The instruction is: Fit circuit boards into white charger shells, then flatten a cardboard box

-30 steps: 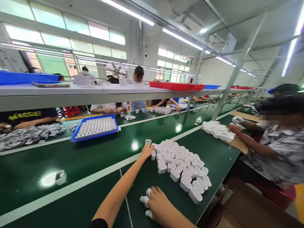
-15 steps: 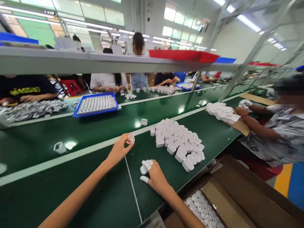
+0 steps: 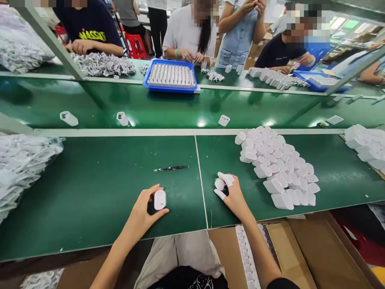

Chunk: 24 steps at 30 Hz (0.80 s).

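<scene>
Between the thumb and fingers of my left hand [image 3: 140,212] is a white plastic casing [image 3: 160,200], an oblong shell with rounded ends and a small slot in its face. It is low over the green bench top near the front edge. My right hand [image 3: 236,198], with white finger cots on the thumb and a finger, grips a small round white part [image 3: 219,184] with a green circuit board edge beside it. Black tweezers [image 3: 171,168] lie on the bench beyond my left hand. To the right of my right hand is a pile of white casings [image 3: 276,160].
Single casings [image 3: 69,118] lie along the green belt [image 3: 168,106] beyond the white strip. Bagged parts [image 3: 27,164] are heaped at the left. A blue tray [image 3: 170,89] of parts stands across the belt, where co-workers sit. Below the bench is an open cardboard box [image 3: 288,249].
My view has swung left and down. My left hand has drawn back from near the belt with a casing, and the tweezers now show. My right hand still holds the round white part.
</scene>
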Each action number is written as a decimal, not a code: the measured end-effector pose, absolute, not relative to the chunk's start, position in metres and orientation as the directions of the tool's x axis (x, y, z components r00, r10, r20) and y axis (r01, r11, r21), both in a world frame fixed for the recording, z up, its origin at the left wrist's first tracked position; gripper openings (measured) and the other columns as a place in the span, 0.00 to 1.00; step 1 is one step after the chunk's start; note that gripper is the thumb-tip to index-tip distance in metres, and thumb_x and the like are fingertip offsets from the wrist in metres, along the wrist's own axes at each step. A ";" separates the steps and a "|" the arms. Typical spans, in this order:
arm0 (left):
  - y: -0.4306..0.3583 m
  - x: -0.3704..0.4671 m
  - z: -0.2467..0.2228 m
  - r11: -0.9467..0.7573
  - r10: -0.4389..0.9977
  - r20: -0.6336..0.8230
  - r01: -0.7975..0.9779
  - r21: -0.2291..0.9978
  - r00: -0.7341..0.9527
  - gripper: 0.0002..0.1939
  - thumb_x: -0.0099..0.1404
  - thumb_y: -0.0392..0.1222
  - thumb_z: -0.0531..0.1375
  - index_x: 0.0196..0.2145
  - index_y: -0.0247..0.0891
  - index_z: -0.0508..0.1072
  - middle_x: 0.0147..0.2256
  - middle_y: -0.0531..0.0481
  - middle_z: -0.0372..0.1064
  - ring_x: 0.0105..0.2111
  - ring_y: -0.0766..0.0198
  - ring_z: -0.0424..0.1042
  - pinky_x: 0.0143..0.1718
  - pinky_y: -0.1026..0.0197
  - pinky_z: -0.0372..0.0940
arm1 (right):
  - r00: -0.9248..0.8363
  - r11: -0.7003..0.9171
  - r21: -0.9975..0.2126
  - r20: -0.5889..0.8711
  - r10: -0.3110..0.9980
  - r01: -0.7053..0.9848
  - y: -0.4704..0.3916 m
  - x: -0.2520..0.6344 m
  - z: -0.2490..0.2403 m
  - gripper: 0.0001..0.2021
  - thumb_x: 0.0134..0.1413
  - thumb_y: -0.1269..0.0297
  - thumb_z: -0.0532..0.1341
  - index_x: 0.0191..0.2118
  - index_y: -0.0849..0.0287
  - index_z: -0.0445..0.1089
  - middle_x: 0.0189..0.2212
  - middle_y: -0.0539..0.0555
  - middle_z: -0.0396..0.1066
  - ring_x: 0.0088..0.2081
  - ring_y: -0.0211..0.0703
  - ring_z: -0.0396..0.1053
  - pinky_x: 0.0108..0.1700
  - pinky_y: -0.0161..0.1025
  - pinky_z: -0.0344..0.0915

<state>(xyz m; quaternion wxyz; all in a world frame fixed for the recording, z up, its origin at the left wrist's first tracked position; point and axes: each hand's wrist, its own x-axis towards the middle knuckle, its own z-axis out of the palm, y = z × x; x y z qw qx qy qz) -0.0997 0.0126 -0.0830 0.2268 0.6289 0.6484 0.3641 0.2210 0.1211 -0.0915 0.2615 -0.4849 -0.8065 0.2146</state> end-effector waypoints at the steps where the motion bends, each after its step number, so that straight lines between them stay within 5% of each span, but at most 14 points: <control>1: 0.013 -0.100 -0.082 -0.059 0.988 0.137 0.637 0.769 -0.074 0.26 0.62 0.51 0.64 0.56 0.45 0.65 0.49 0.47 0.72 0.42 0.58 0.73 0.44 0.57 0.71 | -0.408 0.461 -0.580 0.229 0.884 0.672 0.121 0.221 -0.091 0.25 0.58 0.63 0.61 0.60 0.57 0.61 0.51 0.63 0.68 0.54 0.57 0.64 0.56 0.58 0.66; 4: 0.013 -0.101 -0.079 -0.033 0.998 0.056 0.614 0.788 -0.019 0.25 0.64 0.43 0.63 0.58 0.48 0.64 0.54 0.47 0.68 0.52 0.57 0.70 0.52 0.54 0.68 | -0.425 0.494 -0.524 0.255 0.868 0.694 0.122 0.216 -0.086 0.23 0.58 0.59 0.62 0.59 0.56 0.64 0.50 0.63 0.68 0.53 0.58 0.64 0.55 0.59 0.66; 9: 0.000 -0.092 -0.063 -0.033 0.994 0.088 0.580 0.814 -0.067 0.22 0.63 0.37 0.64 0.53 0.47 0.68 0.51 0.48 0.70 0.49 0.58 0.72 0.50 0.55 0.70 | -0.382 0.393 -0.490 0.127 0.915 0.778 0.134 0.202 -0.063 0.16 0.56 0.59 0.60 0.48 0.60 0.73 0.37 0.62 0.72 0.43 0.59 0.67 0.47 0.57 0.69; 12: -0.021 -0.079 -0.042 -0.140 0.971 0.225 0.561 0.816 -0.084 0.25 0.63 0.36 0.64 0.56 0.47 0.66 0.54 0.49 0.69 0.52 0.60 0.71 0.53 0.57 0.69 | -0.375 0.285 -0.653 0.001 0.927 0.702 0.132 0.194 -0.038 0.16 0.53 0.58 0.61 0.46 0.59 0.73 0.31 0.55 0.70 0.38 0.53 0.68 0.46 0.55 0.69; 14: -0.037 -0.069 -0.024 -0.229 0.941 0.327 0.553 0.801 -0.085 0.27 0.63 0.35 0.64 0.58 0.46 0.64 0.56 0.49 0.69 0.55 0.63 0.69 0.56 0.59 0.67 | -0.436 0.220 -0.841 -0.021 0.900 0.494 0.115 0.186 -0.018 0.15 0.52 0.58 0.63 0.45 0.56 0.72 0.31 0.52 0.70 0.37 0.48 0.70 0.45 0.50 0.70; 16: -0.052 -0.059 -0.008 -0.298 0.912 0.401 0.536 0.790 -0.084 0.28 0.64 0.33 0.63 0.60 0.44 0.64 0.56 0.50 0.69 0.55 0.66 0.68 0.57 0.64 0.66 | -0.525 0.199 -0.963 0.077 0.847 0.179 0.085 0.177 0.003 0.14 0.51 0.58 0.65 0.45 0.52 0.72 0.34 0.50 0.71 0.37 0.45 0.71 0.43 0.45 0.72; 19: -0.070 -0.045 0.010 -0.361 0.878 0.470 0.511 0.780 -0.097 0.29 0.64 0.30 0.62 0.60 0.42 0.64 0.56 0.48 0.68 0.56 0.67 0.67 0.58 0.66 0.65 | -0.534 0.298 -0.926 0.376 0.757 -0.230 0.028 0.157 0.030 0.14 0.55 0.57 0.65 0.47 0.48 0.71 0.41 0.52 0.74 0.43 0.46 0.72 0.47 0.46 0.73; 24: -0.091 -0.030 0.024 -0.359 0.890 0.442 0.429 0.829 -0.108 0.30 0.63 0.29 0.62 0.61 0.42 0.64 0.58 0.48 0.65 0.58 0.63 0.66 0.60 0.63 0.65 | -0.402 0.611 -0.756 0.648 0.647 -0.235 -0.034 0.128 0.050 0.15 0.61 0.55 0.61 0.50 0.52 0.68 0.44 0.54 0.72 0.48 0.46 0.70 0.60 0.49 0.66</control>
